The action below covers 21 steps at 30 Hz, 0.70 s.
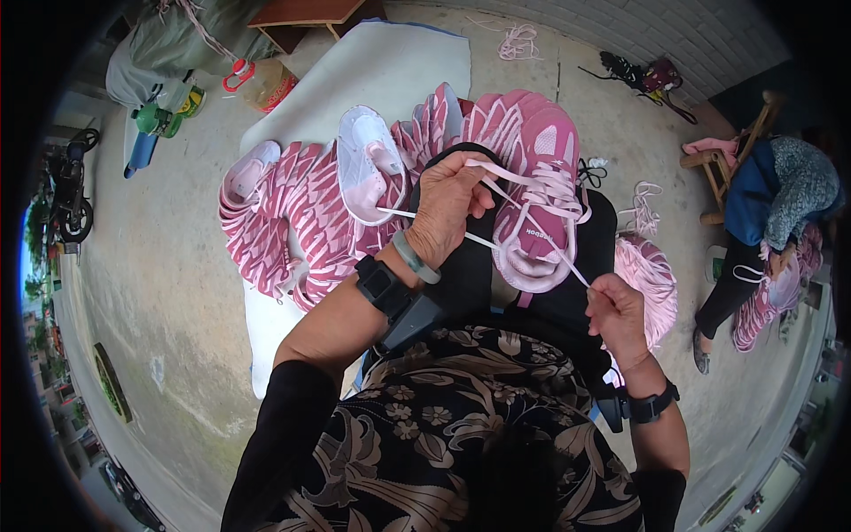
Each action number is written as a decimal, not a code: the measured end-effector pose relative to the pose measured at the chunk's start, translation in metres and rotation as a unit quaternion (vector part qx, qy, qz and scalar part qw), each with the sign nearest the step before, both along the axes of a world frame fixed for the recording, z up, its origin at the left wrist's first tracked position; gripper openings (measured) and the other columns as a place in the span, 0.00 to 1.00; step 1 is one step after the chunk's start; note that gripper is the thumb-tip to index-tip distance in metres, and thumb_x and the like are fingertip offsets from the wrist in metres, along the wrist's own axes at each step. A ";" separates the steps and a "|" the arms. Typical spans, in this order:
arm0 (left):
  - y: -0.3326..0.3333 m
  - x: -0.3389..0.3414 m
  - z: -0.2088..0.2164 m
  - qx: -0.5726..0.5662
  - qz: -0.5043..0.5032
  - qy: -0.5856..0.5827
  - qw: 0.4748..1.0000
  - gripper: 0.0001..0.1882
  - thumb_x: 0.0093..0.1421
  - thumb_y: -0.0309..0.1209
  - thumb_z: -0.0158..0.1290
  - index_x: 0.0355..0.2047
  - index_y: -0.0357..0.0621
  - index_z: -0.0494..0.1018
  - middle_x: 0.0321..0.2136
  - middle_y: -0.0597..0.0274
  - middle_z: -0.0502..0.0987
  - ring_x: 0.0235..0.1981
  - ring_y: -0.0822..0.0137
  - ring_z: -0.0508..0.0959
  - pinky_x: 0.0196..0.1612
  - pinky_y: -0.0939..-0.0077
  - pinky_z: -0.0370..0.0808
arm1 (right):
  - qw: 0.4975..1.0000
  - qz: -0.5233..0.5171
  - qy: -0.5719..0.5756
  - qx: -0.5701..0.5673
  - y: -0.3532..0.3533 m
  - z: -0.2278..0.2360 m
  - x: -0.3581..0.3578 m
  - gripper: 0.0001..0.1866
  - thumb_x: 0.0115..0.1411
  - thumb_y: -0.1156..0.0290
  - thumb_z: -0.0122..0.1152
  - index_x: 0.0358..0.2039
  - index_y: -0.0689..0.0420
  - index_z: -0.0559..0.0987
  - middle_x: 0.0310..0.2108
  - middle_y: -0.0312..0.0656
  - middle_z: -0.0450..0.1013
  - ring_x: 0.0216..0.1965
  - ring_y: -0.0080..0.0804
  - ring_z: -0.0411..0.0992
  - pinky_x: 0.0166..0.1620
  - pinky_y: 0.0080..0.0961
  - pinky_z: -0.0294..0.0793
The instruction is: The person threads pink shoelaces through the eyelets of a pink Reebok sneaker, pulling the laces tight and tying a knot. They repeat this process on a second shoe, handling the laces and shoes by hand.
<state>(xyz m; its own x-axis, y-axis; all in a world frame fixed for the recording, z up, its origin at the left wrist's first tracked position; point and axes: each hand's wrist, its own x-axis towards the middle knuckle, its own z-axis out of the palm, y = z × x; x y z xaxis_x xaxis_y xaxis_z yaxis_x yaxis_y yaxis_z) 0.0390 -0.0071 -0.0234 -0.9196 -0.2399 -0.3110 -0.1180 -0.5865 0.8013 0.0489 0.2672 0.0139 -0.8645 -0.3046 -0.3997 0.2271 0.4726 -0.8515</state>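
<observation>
Pink lace-up sneaker (542, 151) on the lap, its lace (572, 269) drawn to both sides

The shoe lies on the dark-trousered lap (603, 226), a little right of the scene's middle, toe at the far end and heel opening at the near end. The left hand (456, 197), on its left side, is closed narrow, thumb and fingers gripping a pink strand that leads from the instep. The right hand (618, 310), nearer and to the right, pinches another strand, which stretches straight across the tongue (534, 238) and collar.

The step in hand looks like threading or drawing up the lace; the crossings over the instep seem slack. Next, the work probably calls for a steady pull on both strands, evening them out while the tongue stays flat. More stacked pink shoes (310, 199) lie to the left, and a pink bundle (650, 284) sits just to the right.
</observation>
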 end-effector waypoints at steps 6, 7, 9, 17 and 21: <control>0.015 0.003 0.003 -0.084 -0.033 -0.028 0.996 0.06 0.61 0.29 0.47 0.30 0.40 0.71 0.22 0.65 0.73 0.15 0.77 0.70 0.16 0.85 0.65 | 0.995 -0.082 -0.043 0.021 0.142 -0.045 0.012 0.01 0.53 0.79 0.53 0.26 0.59 0.73 0.17 0.36 0.68 0.17 0.21 0.66 0.20 0.19 0.66; 0.019 0.005 0.002 -0.132 -0.010 0.011 0.991 0.05 0.61 0.28 0.47 0.30 0.40 0.70 0.22 0.66 0.72 0.16 0.78 0.70 0.18 0.86 0.65 | 0.996 -0.021 0.057 0.067 0.143 -0.052 0.013 0.02 0.52 0.77 0.55 0.28 0.60 0.73 0.19 0.39 0.69 0.19 0.25 0.68 0.22 0.22 0.68; 0.027 0.006 -0.003 -0.232 0.032 0.094 0.968 0.03 0.60 0.25 0.48 0.29 0.40 0.69 0.22 0.68 0.71 0.18 0.79 0.69 0.21 0.88 0.64 | 0.950 0.093 0.257 0.153 0.105 -0.042 0.003 0.06 0.51 0.75 0.58 0.31 0.61 0.74 0.23 0.43 0.71 0.22 0.33 0.71 0.26 0.27 0.71; 0.060 -0.002 0.034 -0.723 -0.067 0.281 0.627 0.06 0.42 0.29 0.57 0.23 0.44 0.76 0.43 0.58 0.71 0.45 0.52 0.68 0.51 0.54 0.59 | 0.927 0.023 0.371 -0.055 -0.019 -0.024 -0.032 0.18 0.45 0.78 0.64 0.38 0.63 0.71 0.27 0.46 0.70 0.23 0.32 0.70 0.30 0.24 0.71; 0.072 -0.001 0.020 -0.784 -0.075 0.217 0.576 0.07 0.42 0.32 0.56 0.24 0.46 0.77 0.46 0.60 0.70 0.52 0.51 0.64 0.55 0.48 0.53 | 0.919 0.076 0.385 0.028 -0.041 -0.029 -0.036 0.21 0.44 0.72 0.61 0.40 0.63 0.71 0.30 0.49 0.71 0.28 0.44 0.72 0.32 0.32 0.72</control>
